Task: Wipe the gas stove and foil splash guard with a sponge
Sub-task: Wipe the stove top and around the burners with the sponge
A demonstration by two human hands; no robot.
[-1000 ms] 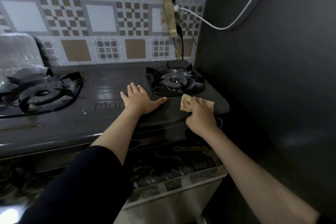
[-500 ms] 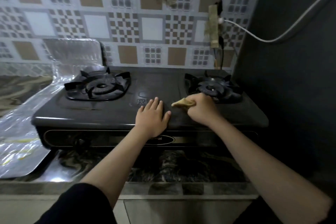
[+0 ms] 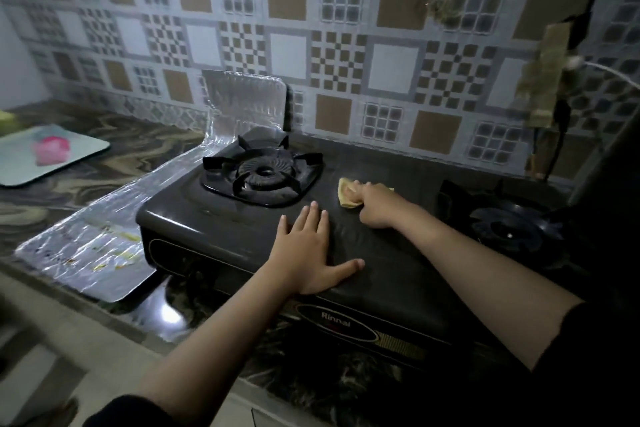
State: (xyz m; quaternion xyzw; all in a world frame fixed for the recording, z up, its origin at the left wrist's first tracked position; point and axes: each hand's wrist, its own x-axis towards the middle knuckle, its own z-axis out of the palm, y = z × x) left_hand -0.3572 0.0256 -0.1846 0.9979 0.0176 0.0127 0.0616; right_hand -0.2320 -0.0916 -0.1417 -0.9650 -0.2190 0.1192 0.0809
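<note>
Right hand (image 3: 375, 206) grips yellow sponge (image 3: 347, 193), pressed on gas stove (image 3: 381, 253) top between the two burners, long axis roughly 9–3 o'clock, free end toward left burner (image 3: 262, 174). Left hand (image 3: 310, 255) flat, fingers spread, holding nothing. Foil splash guard (image 3: 114, 236) at stove's 9 o'clock. Tray (image 3: 20, 170) at far 9 o'clock holds a pink item (image 3: 51, 150).

A dark marbled stone countertop (image 3: 114, 152) carries a black two-burner gas stove (image 3: 381, 253), a crinkled silver foil splash guard sheet (image 3: 100, 246) just beside its left side, and a pale rectangular tray (image 3: 86, 149) far left
</note>
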